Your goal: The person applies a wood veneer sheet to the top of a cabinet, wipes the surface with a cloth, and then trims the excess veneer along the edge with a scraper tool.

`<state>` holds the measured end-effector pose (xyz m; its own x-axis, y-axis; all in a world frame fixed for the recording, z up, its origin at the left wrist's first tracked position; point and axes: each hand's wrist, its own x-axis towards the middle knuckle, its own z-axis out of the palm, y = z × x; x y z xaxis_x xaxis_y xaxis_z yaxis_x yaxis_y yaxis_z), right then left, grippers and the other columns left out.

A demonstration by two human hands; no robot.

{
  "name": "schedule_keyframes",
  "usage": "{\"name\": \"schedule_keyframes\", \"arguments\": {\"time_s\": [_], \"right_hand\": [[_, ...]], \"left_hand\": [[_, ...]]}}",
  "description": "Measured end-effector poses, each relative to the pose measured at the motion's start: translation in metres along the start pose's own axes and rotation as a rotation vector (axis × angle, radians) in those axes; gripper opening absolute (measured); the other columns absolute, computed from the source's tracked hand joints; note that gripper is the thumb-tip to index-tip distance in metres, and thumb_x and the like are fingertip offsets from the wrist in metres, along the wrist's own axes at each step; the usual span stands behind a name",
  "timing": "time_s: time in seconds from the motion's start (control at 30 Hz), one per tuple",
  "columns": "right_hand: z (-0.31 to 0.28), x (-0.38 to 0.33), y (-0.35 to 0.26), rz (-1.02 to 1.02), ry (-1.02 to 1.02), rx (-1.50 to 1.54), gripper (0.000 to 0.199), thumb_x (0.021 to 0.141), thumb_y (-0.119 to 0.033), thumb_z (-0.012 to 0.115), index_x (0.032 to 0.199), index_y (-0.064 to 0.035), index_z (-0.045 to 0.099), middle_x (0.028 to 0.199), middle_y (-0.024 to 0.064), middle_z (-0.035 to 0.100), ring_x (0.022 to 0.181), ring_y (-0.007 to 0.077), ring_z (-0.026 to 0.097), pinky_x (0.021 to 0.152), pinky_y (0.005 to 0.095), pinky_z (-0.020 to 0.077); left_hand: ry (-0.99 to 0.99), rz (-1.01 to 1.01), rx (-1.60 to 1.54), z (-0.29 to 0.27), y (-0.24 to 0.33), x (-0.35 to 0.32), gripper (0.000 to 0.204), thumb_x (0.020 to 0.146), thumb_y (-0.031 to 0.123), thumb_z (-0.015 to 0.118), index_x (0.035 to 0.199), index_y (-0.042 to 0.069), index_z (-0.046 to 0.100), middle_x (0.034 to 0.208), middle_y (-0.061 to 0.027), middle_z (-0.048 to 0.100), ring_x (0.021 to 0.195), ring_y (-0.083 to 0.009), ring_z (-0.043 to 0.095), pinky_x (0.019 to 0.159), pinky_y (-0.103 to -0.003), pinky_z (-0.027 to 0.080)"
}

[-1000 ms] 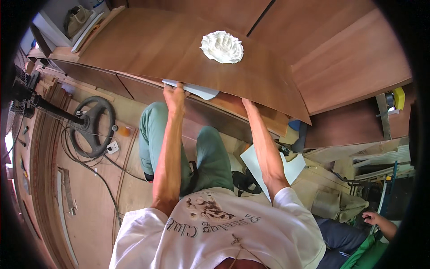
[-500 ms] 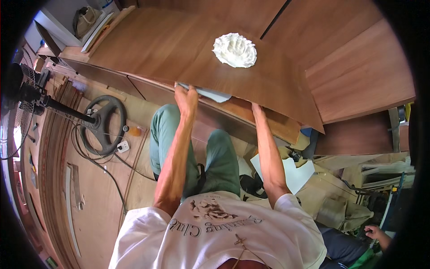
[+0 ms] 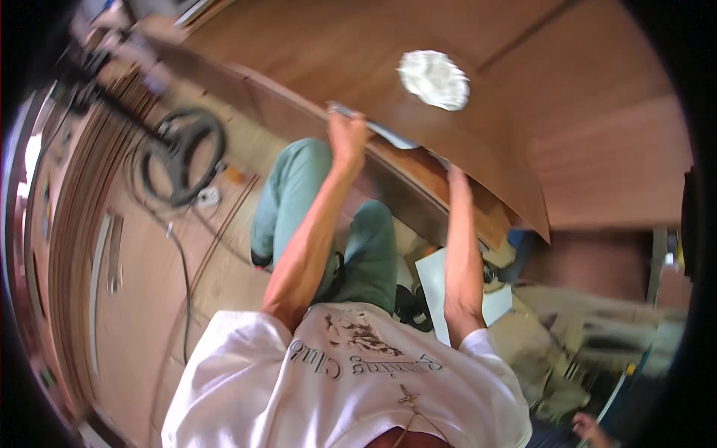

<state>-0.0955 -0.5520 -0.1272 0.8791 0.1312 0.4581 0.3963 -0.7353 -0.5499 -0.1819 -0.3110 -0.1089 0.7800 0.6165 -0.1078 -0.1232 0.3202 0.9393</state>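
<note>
A thin brown wood-grain sheet (image 3: 328, 52) lies over a cabinet-like base, its front edge lifted toward the right. Under that edge a pale grey sheet (image 3: 396, 139) sticks out. My left hand (image 3: 348, 136) is closed on the pale sheet at its left end, by the lifted edge. My right hand (image 3: 457, 183) reaches under the brown sheet farther right; its fingers are hidden. On top of the brown sheet sits a round, white, ruffled mass (image 3: 433, 80), touched by neither hand. An orange-brown board (image 3: 484, 216) shows in the gap below.
On the left stand a fan with a dark round base (image 3: 183, 160), a white socket block (image 3: 209, 196) with cables, and stacked brown boards (image 3: 82, 201). White sheet material (image 3: 433, 287) lies beneath my right forearm. Another person's hand (image 3: 590, 428) shows at lower right.
The view has turned and blurred, so the cabinet and sheet appear tilted down to the right. Both hands stay at the sheet's front edge, and the gap beneath it remains.
</note>
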Motion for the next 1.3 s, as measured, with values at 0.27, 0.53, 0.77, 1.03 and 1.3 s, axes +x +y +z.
{"name": "schedule_keyframes", "arguments": {"time_s": [0.27, 0.53, 0.77, 1.03, 1.3], "right_hand": [[0.009, -0.039, -0.007, -0.100, 0.009, 0.014, 0.050, 0.096, -0.037, 0.044, 0.133, -0.0049, 0.040, 0.140, 0.0098, 0.037, 0.128, 0.0244, 0.033, 0.106, 0.0421, 0.0286], [0.040, -0.072, -0.023, -0.218, 0.010, -0.161, 0.051, 0.096, -0.038, 0.044, 0.135, -0.0053, 0.037, 0.142, 0.0094, 0.034, 0.130, 0.0242, 0.031, 0.107, 0.0422, 0.0267], [0.049, -0.072, -0.044, -0.214, -0.018, -0.212, 0.053, 0.096, -0.039, 0.043, 0.137, -0.0057, 0.035, 0.144, 0.0090, 0.032, 0.132, 0.0240, 0.028, 0.109, 0.0424, 0.0251], [0.053, -0.041, -0.006, -0.219, -0.020, -0.312, 0.055, 0.097, -0.040, 0.042, 0.139, -0.0062, 0.032, 0.146, 0.0085, 0.029, 0.134, 0.0237, 0.026, 0.110, 0.0425, 0.0232], [0.004, -0.050, 0.026, -0.101, 0.072, -0.358, 0.057, 0.097, -0.041, 0.041, 0.141, -0.0066, 0.030, 0.148, 0.0081, 0.026, 0.136, 0.0235, 0.023, 0.112, 0.0427, 0.0214]], "left_hand": [[-0.045, -0.139, -0.082, 0.019, -0.012, -0.052, 0.025, 0.082, 0.012, 0.073, 0.098, -0.004, 0.061, 0.087, -0.0123, 0.067, 0.075, -0.0186, 0.063, 0.062, -0.036, 0.051], [0.063, -0.020, 0.028, 0.038, -0.013, -0.064, 0.027, 0.082, 0.006, 0.065, 0.106, -0.005, 0.060, 0.083, -0.0113, 0.066, 0.073, -0.0211, 0.062, 0.064, -0.035, 0.051], [-0.235, -0.224, -0.150, 0.043, 0.014, -0.090, 0.038, 0.086, 0.006, 0.058, 0.122, 0.000, 0.050, 0.109, -0.0101, 0.063, 0.099, -0.0219, 0.062, 0.082, -0.035, 0.053], [-0.271, -0.590, 0.197, 0.038, -0.007, -0.077, 0.030, 0.095, 0.028, 0.052, 0.102, 0.002, 0.065, 0.081, -0.0105, 0.062, 0.076, -0.0229, 0.059, 0.064, -0.037, 0.052], [-0.491, -0.463, -0.421, 0.032, 0.000, -0.136, 0.038, 0.095, 0.005, 0.050, 0.131, -0.002, 0.037, 0.131, -0.0202, 0.051, 0.122, -0.0340, 0.053, 0.103, -0.041, 0.046]]}}
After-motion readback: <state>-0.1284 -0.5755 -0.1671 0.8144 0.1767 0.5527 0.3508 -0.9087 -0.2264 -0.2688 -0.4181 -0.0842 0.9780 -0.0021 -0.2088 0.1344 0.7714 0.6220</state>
